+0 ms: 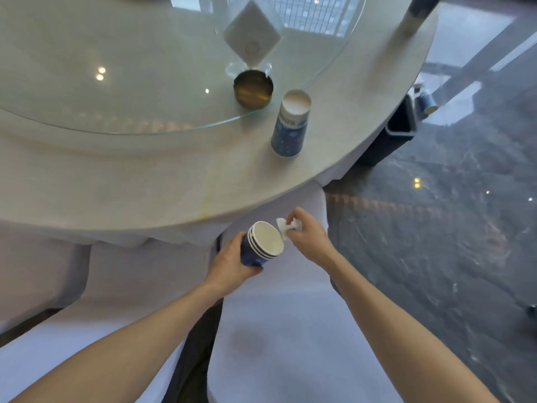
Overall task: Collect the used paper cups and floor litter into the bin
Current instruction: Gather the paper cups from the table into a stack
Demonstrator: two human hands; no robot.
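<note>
A round table (145, 181) with a pale cloth is seen from above, and a glass turntable (162, 91) lies on its middle. On the glass a brass bowl (253, 89) is placed near the edge, and behind it a white napkin holder (252, 36) is standing on a corner. Windows and ceiling lamps are reflected in the glass. The floor (436, 228) at the right is dark, glossy stone. White chair covers (276, 330) are seen below the table edge.

A single cup (290, 125), blue with a white inside, is standing upright on the cloth just beside the turntable. Blue letters are printed on its white band, but they are too blurred to be read. A stack of cups (263, 242) is gripped by the left hand (232, 263), whose fingers are curled round the blue wall; the stack is held tilted over the chair, below the table edge. A crumpled tissue (286, 226) is pinched by the right hand (308, 234) just beside the rim of the stack; whether it touches the rim cannot be told.

A dark bin (399, 132) is seen on the floor behind the table edge, partly hidden by the table, with blue cups (427, 101) in its top. One more cup (411, 20) at the far edge is cut off by the frame
</note>
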